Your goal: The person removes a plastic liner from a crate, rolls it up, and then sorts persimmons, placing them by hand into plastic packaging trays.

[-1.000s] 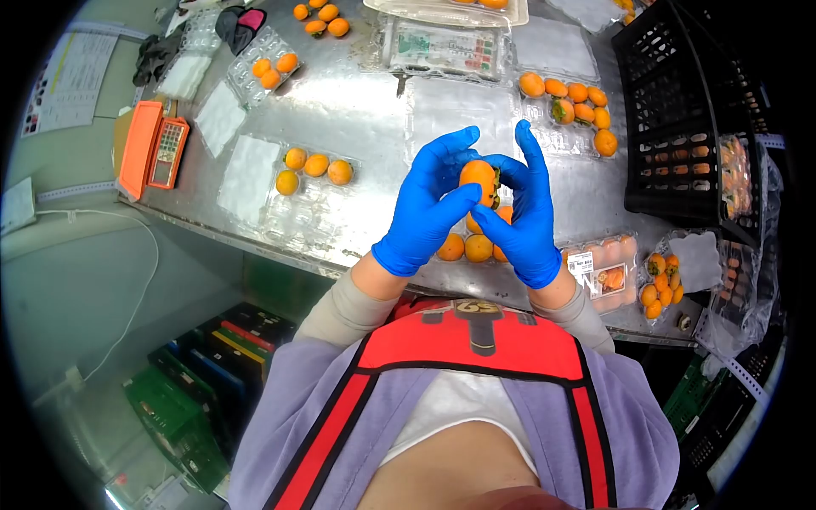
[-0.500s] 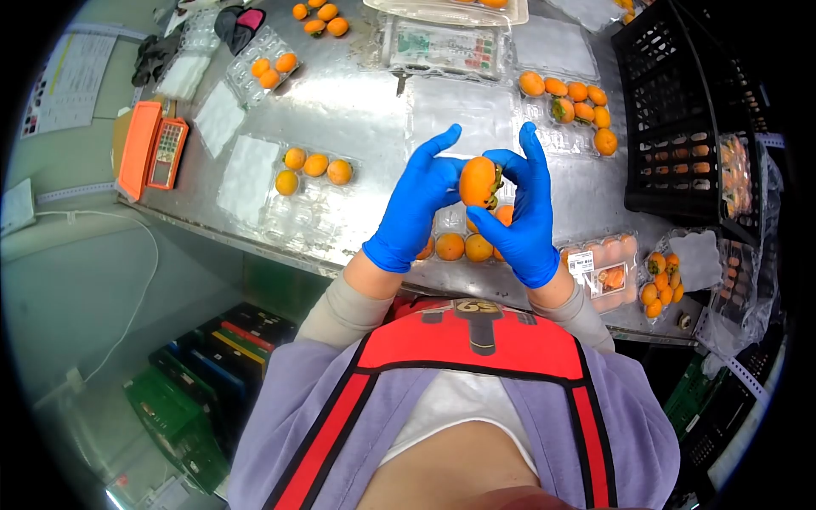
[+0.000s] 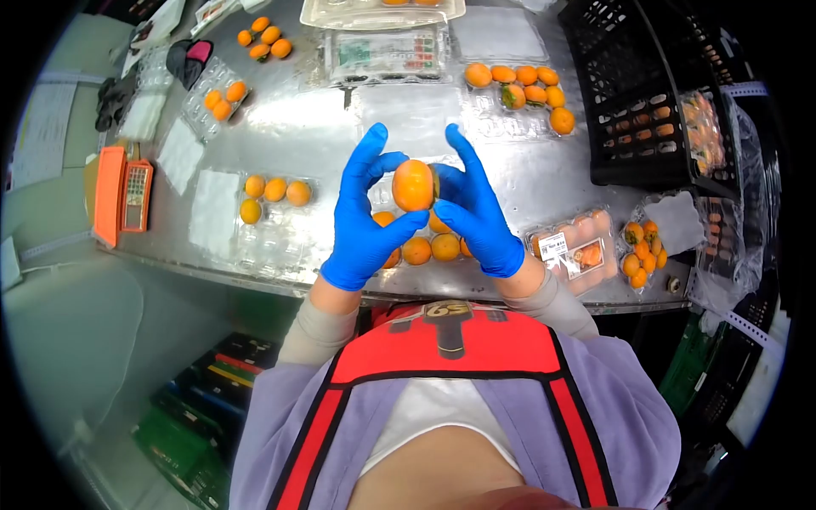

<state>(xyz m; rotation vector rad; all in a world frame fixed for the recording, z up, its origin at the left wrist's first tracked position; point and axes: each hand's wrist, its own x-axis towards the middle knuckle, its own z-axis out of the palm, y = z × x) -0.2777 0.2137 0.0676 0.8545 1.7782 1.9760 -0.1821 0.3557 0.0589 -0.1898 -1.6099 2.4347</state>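
Note:
Both of my hands wear blue gloves and are raised over the near part of the metal table (image 3: 289, 110). An orange persimmon (image 3: 413, 185) is held up between them. The thumb and fingers of my left hand (image 3: 361, 221) press on its left side. My right hand (image 3: 483, 219) grips its right side, where a bit of the green calyx shows; some fingertips are hidden behind the fruit. Under the hands lies a row of persimmons (image 3: 444, 247) in a clear plastic tray that is partly covered by my hands.
Part-filled clear trays hold persimmons at left (image 3: 274, 189), back left (image 3: 223, 101) and right (image 3: 535, 94). A closed, labelled pack (image 3: 575, 251) lies near the front edge. A black crate (image 3: 633, 93) stands at right, an orange scale (image 3: 121, 189) at far left.
The persimmon has been turned, so its calyx now faces right and away and more smooth skin shows. My left hand has moved its thumb onto the fruit. The camera view has shifted.

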